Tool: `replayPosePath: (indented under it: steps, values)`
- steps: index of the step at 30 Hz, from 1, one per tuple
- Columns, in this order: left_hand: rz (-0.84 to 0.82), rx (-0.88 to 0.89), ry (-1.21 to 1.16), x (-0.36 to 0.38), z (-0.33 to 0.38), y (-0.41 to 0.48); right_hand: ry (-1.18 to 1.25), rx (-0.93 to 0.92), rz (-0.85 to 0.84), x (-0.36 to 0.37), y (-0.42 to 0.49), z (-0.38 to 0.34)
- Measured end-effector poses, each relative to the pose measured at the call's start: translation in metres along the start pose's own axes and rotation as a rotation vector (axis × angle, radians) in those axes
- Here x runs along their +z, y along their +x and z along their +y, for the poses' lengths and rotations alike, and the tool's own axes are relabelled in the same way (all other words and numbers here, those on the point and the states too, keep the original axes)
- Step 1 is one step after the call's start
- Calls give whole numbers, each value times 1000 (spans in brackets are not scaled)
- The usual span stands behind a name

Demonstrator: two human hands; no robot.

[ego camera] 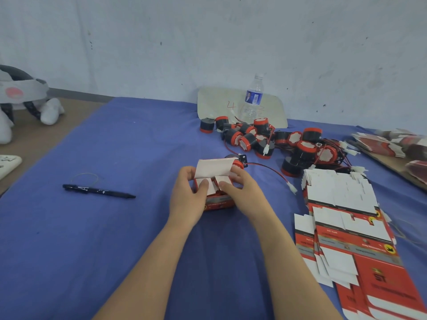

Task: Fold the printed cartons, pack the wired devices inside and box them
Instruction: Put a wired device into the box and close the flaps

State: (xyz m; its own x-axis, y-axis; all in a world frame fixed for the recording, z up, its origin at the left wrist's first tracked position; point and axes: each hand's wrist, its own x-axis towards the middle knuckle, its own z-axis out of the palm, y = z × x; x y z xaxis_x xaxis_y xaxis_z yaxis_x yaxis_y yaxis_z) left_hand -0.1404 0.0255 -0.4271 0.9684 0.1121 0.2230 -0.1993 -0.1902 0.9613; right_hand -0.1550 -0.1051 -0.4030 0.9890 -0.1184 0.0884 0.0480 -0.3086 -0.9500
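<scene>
Cloth, blue, covers the table. Flat printed cartons fan out in a stack at right. Wired devices lie heaped beyond them, in front of a water bottle. Mid-cloth: half-folded carton, lid flap up, gripped by left hand and right hand, thumbs pressing the two side flaps inward. One device sits just behind it, lead trailing right. Pen lies well left.

I'm gripping the carton mid-desk with my left hand and right hand, thumbs pressing its white flaps inward, while a wired device is lying just behind it and flat cartons are sitting toward the right edge.
</scene>
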Motion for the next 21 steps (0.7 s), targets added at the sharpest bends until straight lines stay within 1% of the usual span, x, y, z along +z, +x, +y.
replayPosePath:
  steps: [6, 9, 12, 14, 16, 18, 21]
  values:
    - [1, 7, 25, 1, -1, 0, 79, 2, 47, 11, 0, 1]
    - [4, -2, 30, 2, -2, 0, 41, -7, 59, 12, 1, 3]
    - [12, -2, 33, 3, -1, 0, -40, -16, 109, 14, 2, 5]
    - [9, 5, 47, 4, -1, -1, -40, -8, 143, 17, 4, 5]
    - [11, 11, 58, 6, 0, -2, -29, 6, 190, 23, 4, 5]
    - [17, 12, 58, 6, 1, -3, -46, 1, 281, 31, 1, 5]
    - [25, 1, 32, 7, 3, -4, -149, -86, 402, 37, -3, 5]
